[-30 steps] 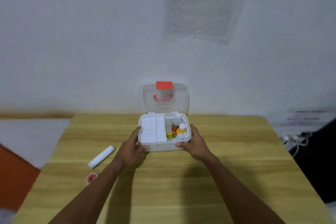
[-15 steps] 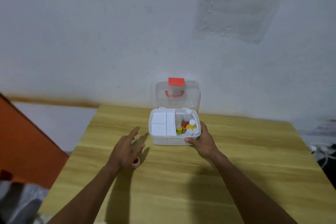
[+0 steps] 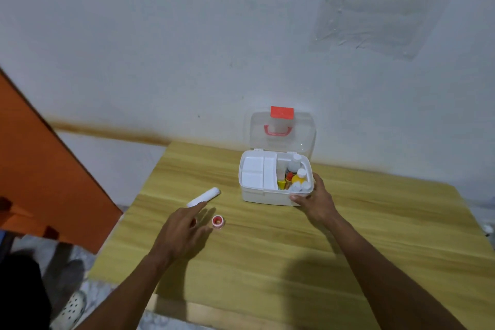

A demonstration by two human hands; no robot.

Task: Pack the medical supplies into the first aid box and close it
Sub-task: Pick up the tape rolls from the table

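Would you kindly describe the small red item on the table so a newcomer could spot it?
On the wooden table, look left of the open white box. Two loose items lie there by the left hand: it is the small red-rimmed disc, not the long white tube.

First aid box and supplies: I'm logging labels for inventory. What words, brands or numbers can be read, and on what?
None can be read.
The red patch on the first aid box lid shows no legible print.
Labels on the bottles are too small and blurred.
The white roll and the small red-rimmed item show no text.
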